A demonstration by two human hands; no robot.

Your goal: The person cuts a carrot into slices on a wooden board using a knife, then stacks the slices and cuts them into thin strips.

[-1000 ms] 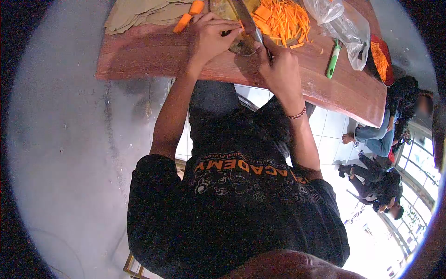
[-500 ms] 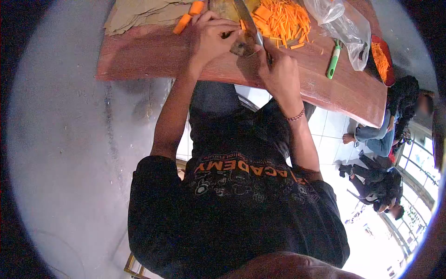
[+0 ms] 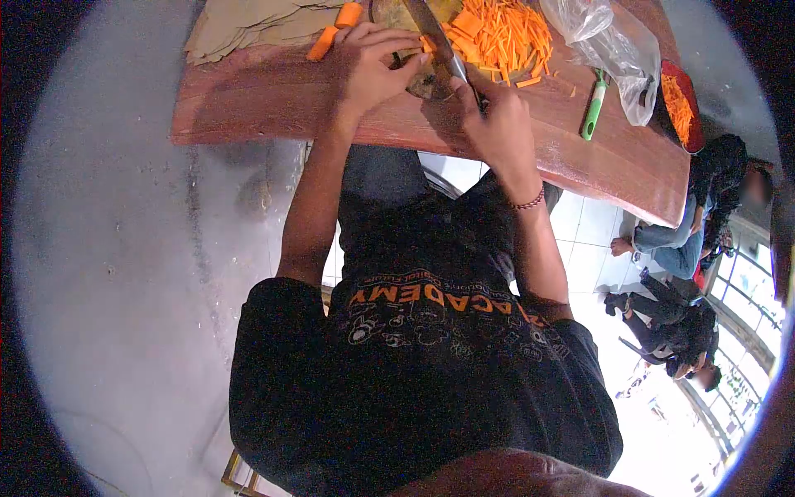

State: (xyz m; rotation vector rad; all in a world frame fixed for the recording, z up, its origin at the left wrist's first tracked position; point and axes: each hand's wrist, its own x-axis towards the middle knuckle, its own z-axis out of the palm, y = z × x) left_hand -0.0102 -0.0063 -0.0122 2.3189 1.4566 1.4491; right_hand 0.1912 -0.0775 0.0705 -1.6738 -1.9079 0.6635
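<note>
My right hand point(image 3: 501, 116) is closed around the handle of a knife point(image 3: 439, 40), its blade slanting away to the upper left over a round, stained chopping board point(image 3: 424, 84). On the board, just left of the blade, is a small carrot piece point(image 3: 427, 44). My left hand point(image 3: 373, 66) holds that piece with its fingertips, close to the knife. A pile of thin carrot sticks point(image 3: 513, 40) lies to the right of the blade. Beyond my left hand are two thick carrot chunks, one upright-looking point(image 3: 349, 14) and one nearer point(image 3: 323, 44).
A green-handled peeler point(image 3: 594, 109) and a clear plastic bag point(image 3: 617, 45) lie on the right of the wooden table point(image 3: 248, 103). A red container point(image 3: 697, 132) with carrot shreds stands at its right edge. Brown sheets point(image 3: 240, 31) cover the back left. Two people sit on the floor at right.
The knife and my right hand have shifted slightly, with the blade now a little further left. My left fingers have moved slightly left and stay at the carrot piece.
</note>
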